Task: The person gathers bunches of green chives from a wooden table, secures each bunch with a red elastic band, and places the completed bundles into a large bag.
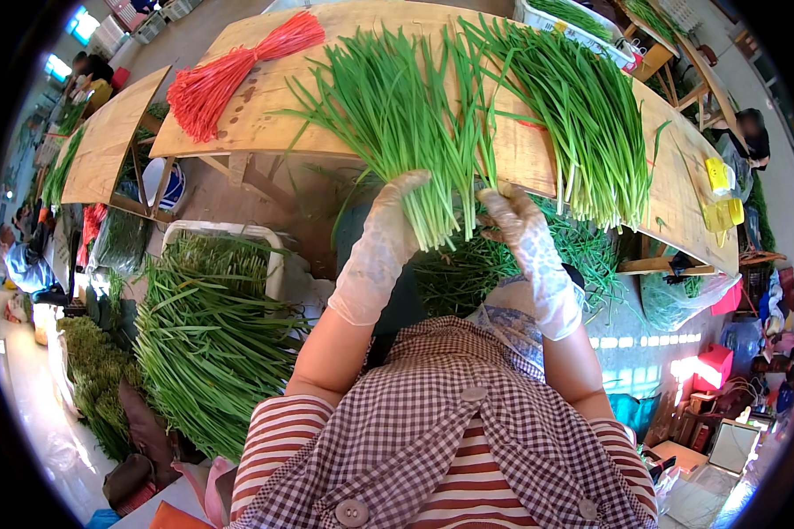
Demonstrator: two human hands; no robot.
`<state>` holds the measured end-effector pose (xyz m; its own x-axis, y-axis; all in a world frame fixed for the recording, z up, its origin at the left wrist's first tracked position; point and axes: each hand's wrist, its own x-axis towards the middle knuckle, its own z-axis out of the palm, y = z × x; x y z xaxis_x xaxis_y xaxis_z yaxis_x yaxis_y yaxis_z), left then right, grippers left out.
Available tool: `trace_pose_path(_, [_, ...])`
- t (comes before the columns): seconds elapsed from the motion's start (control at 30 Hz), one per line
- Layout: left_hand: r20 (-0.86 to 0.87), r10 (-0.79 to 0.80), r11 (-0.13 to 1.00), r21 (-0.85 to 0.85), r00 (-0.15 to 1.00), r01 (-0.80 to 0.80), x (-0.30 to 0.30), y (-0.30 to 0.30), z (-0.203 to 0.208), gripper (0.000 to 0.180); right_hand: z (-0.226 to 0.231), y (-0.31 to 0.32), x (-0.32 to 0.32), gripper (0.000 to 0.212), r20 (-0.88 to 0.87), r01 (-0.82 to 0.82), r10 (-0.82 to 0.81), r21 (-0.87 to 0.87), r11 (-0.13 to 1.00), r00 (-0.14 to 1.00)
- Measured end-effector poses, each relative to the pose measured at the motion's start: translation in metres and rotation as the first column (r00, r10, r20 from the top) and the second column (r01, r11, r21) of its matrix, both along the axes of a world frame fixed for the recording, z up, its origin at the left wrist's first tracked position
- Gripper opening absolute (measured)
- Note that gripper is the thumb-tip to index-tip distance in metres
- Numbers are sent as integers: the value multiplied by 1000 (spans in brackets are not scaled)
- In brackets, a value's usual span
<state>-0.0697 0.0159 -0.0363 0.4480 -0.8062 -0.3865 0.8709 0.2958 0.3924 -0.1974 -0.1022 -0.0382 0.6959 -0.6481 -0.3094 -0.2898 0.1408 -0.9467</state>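
A loose bunch of garlic chives [388,115] lies on the wooden table with its pale cut ends hanging over the near edge. My left hand [386,222], in a thin translucent glove, is closed round the lower stalks from the left, thumb on top; its other fingers are hidden behind them. Just right of that bunch stand a few separate chive stalks [487,132]. My gloved right hand [522,234] has its bent fingers closed at their lower ends. A second, thicker pile of chives [587,132] rests on the table to the right, apart from both hands.
Red ties [229,75] lie bundled at the table's [273,115] far left. Two yellow items [722,196] sit at its right end. A white-rimmed crate [225,231] of chives stands at my left. Loose green trimmings [573,256] lie below the table edge. Other people work farther off.
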Motion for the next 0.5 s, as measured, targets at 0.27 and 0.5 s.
trace_pose_path(0.27, [251, -92, 995, 48, 964, 83, 15, 13, -29, 34, -11, -5, 15, 42, -13, -86, 86, -7, 996, 996])
trace_pose_path(0.5, [33, -85, 987, -137, 996, 89, 12, 16, -17, 45, 19, 6, -2, 37, -18, 51, -244, -960, 274, 969])
